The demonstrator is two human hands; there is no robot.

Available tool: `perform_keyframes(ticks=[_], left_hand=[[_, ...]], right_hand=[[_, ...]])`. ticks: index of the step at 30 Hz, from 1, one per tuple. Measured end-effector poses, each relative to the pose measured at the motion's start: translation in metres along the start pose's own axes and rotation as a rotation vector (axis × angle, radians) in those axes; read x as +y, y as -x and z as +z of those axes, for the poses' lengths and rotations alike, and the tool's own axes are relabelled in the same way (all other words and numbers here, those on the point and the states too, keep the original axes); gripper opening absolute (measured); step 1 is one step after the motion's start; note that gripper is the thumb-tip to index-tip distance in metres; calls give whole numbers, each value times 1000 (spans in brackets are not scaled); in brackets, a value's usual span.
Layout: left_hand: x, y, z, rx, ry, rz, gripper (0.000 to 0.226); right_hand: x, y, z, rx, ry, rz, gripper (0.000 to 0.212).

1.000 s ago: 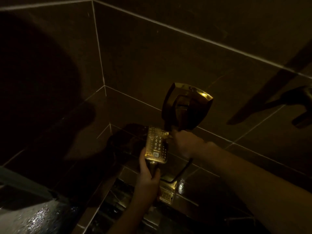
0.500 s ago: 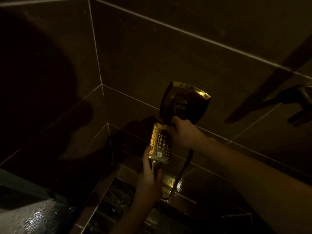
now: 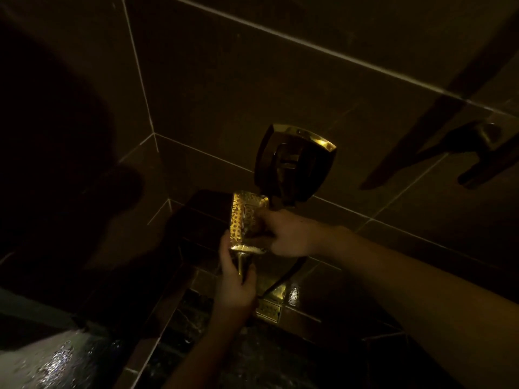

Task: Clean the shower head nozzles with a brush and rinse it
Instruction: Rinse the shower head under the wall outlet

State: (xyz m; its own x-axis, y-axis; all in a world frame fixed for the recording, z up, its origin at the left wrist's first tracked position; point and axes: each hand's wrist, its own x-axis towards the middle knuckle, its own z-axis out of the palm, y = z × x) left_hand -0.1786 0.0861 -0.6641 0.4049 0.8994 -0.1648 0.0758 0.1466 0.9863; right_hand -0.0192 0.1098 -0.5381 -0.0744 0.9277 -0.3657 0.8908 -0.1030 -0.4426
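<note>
- Metal of a golden, shiny cast made up the shower head, a flat rectangular block whose face was dotted with rows of small nozzles and glinted in the dim light.
- It was held in the air in front of the dark tiled wall, just below a glossy, rounded wall fitting with a bright top edge.
- A narrow handle ran down from the block's lower end, and a dark hose curved away beneath it toward a bright square plate low on the wall.
- The tiles were large, smooth and brownish, split by pale grout lines; the lower ledge shone wet.
- The left hand was wrapped round the handle, thumb up along its left side, fingers curled about it.
- The right hand lay against the right part of the nozzle face with its fingers curled inward; whatever it pinched was hidden in shadow, so a brush could not be made out and its hold could not be told.
- A wet, speckled surface glistened at the lower left corner.
</note>
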Motion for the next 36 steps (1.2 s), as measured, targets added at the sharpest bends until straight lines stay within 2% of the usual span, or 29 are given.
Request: perform_keyframes(ticks=[3,5,7,11,13,15,17,20,21,23,25,26,28,31,34,36], left_hand=[[1,4,-3,-16,31,-10,87],[2,6,-5,-19,40,1,85],[3,8,-6,-22,38,7,85],[7,14,-6,-55,45,9,86],[10,16,-6,-77,38,9,87],[14,17,-7,-100,22,18,87],[18,18,-6,-126,-6,18,88],[23,17,-4,-175,-53,3,90],[24,18,-2,-190,-72,3,91],[28,19,0,-209,-103,8,92],[30,22,1,-225,-124,12,91],[31,24,2,-234,-134,13,91],[32,25,4,-237,-157,12,91],[33,28,7,-240,-198,28,91],[35,32,6,-248,-309,82,96],[38,35,4,-242,-458,117,104]], right_hand=[[5,3,-7,-104,124,29,28],[8,3,-12,-100,160,56,31],[10,2,-16,-24,150,80,33],[13,1,-22,234,156,191,36],[17,3,-22,307,82,230,36],[17,9,-22,276,-39,203,26],[11,16,-21,136,-125,139,23],[6,24,-16,18,-102,138,25],[7,25,-14,35,-68,168,31],[11,28,-13,185,-2,258,40],[13,32,-17,354,59,350,35],[14,33,-19,381,79,379,33],[13,36,-24,282,64,383,34],[2,37,-27,118,-161,297,39],[0,35,-25,318,-324,249,21],[1,37,-26,423,-242,289,18]])
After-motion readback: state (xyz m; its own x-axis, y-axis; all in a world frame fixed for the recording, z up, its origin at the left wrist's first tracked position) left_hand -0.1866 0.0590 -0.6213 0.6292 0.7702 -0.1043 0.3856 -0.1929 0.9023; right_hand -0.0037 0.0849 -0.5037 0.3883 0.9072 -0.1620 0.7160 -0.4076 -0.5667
